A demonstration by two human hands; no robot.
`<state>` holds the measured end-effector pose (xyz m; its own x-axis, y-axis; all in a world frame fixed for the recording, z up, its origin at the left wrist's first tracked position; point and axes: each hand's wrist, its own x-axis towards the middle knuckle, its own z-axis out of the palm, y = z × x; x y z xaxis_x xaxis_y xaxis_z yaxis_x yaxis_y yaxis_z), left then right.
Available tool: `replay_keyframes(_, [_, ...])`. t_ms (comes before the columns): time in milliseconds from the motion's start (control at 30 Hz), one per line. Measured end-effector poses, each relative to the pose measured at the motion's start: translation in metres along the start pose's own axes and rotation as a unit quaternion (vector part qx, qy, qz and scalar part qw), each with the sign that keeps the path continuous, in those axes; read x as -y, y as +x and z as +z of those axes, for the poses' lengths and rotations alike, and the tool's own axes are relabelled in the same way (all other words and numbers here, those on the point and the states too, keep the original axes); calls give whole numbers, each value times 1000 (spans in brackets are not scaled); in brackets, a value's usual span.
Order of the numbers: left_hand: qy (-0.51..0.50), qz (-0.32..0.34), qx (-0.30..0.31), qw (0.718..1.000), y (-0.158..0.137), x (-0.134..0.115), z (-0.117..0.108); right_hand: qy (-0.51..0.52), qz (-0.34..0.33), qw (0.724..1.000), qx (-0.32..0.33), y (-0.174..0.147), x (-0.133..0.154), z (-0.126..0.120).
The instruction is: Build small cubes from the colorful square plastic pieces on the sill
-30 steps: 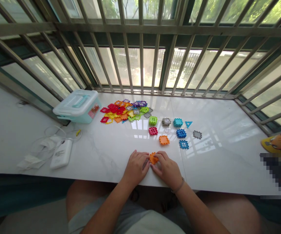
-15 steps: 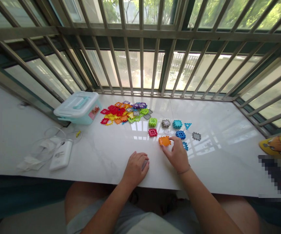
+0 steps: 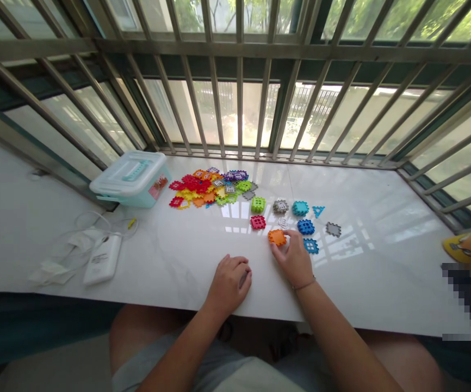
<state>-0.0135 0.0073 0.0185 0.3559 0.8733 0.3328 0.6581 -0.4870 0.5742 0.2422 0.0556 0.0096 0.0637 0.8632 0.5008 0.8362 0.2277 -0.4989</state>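
Note:
My right hand (image 3: 295, 257) pinches an orange square toothed building tile (image 3: 277, 238) between thumb and fingers, low over the white tabletop. My left hand (image 3: 229, 279) rests curled near the table's front edge; a small greyish patch shows between thumb and fingers, too hidden to name. Close to the right hand lie a blue window tile (image 3: 311, 246), a blue stack (image 3: 306, 227), a red stack (image 3: 258, 222) and a white piece (image 3: 283, 222). Behind them stand green (image 3: 258, 204), grey (image 3: 280, 206) and turquoise (image 3: 301, 208) stacks.
A mixed heap of coloured tiles (image 3: 197, 188) lies left of the stacks. Beyond it stands a lidded teal box (image 3: 131, 179). A white power bank (image 3: 103, 260) with cables is at left. A blue triangle (image 3: 318, 211) and grey tile (image 3: 333, 229) lie right. Metal bars line the back.
My right hand and the orange tile have shifted slightly, uncovering more of the blue window tile. The left hand stays nearly still. The whole view has turned a little.

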Motion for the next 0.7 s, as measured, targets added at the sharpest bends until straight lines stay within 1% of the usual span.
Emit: replay_keyframes(700, [22, 7, 6, 1000, 0, -2, 0, 8, -16, 1000, 17, 0, -2, 0])
